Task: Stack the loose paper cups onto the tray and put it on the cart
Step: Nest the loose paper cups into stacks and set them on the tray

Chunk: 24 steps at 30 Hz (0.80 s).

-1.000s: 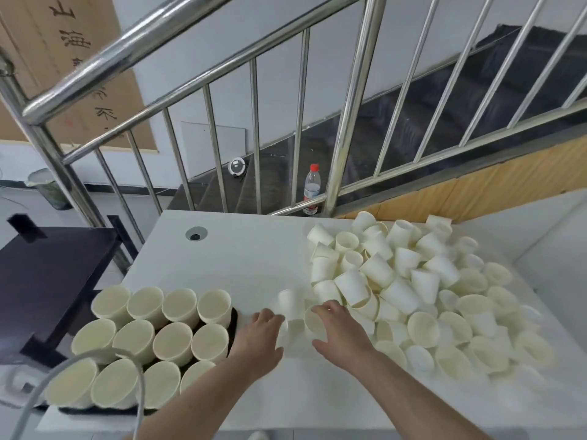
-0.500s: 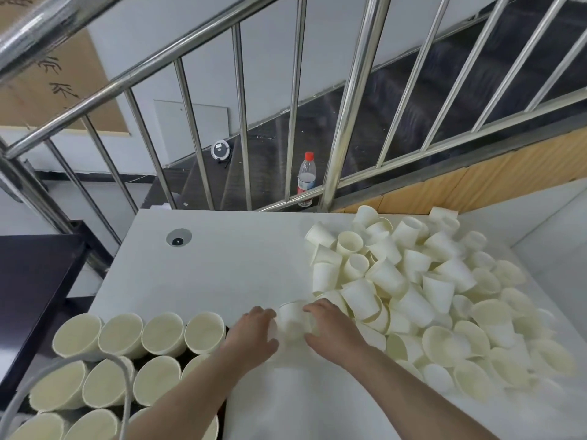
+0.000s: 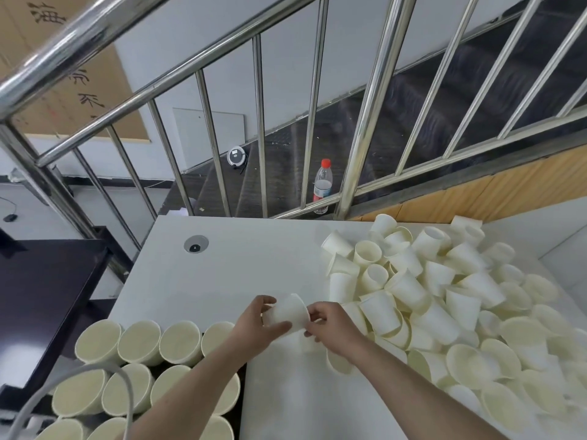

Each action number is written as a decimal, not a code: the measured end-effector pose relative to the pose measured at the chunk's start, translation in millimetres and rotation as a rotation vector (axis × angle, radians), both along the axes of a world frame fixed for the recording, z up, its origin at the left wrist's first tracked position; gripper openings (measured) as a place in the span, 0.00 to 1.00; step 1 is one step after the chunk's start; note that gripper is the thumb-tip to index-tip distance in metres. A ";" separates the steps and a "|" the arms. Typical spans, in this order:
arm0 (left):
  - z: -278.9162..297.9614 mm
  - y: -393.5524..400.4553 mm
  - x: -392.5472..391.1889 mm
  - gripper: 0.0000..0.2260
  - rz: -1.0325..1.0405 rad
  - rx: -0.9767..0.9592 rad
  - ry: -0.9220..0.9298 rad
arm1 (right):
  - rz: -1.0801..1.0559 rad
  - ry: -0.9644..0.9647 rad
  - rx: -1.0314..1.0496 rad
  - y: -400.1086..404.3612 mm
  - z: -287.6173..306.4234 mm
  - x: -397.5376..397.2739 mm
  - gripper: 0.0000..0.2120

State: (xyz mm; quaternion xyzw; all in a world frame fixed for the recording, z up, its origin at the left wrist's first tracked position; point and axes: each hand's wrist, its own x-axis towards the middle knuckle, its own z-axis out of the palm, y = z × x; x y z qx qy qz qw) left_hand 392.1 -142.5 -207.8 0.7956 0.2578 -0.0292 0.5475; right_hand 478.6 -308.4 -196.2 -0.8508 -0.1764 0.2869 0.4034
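**Cup held between two hands above the white table**

Hands meet near the centre of my view, a little toward 6 o'clock. I see the left hand point(image 3: 257, 325) grasping one white paper cup point(image 3: 290, 312), with the thumb under it and the fingers curled over its top side. The cup lies tilted, its narrow bottom pointing toward 11 o'clock. The right hand point(image 3: 333, 328) pinches the same cup at its wider end with curled fingertips, so both hands grip it, and it is lifted off the table point(image 3: 247, 268).

At 3 o'clock from the hands lies the pile of loose cups point(image 3: 444, 296), many of them on their sides, some upright, some upside down. The pile touches the right hand on its outer side.

At 8 o'clock from the hands is the dark tray point(image 3: 239, 395), at the left end of the table. On it stand the stacked cups point(image 3: 136, 369) in rows, mouths up, close beside each other. The left forearm passes over the nearest ones.

At 9 o'clock, beside the table, I see the dark cart point(image 3: 41, 300). At 12 o'clock, behind the steel railing point(image 3: 365, 128), a plastic bottle point(image 3: 322, 182) with a red cap stands on the stairs.
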 end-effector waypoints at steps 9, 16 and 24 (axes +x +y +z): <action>-2.8 1.6 12.3 0.38 -0.296 0.407 0.021 | 0.283 -0.257 -0.059 9.8 -0.2 -0.5 0.14; -7.5 -3.4 15.0 0.37 -0.361 0.589 0.152 | 0.212 -0.371 -0.266 5.4 -11.8 15.4 0.21; -11.2 3.7 14.0 0.34 -0.395 0.680 0.224 | 0.317 -0.275 -0.555 30.5 -29.9 24.1 0.25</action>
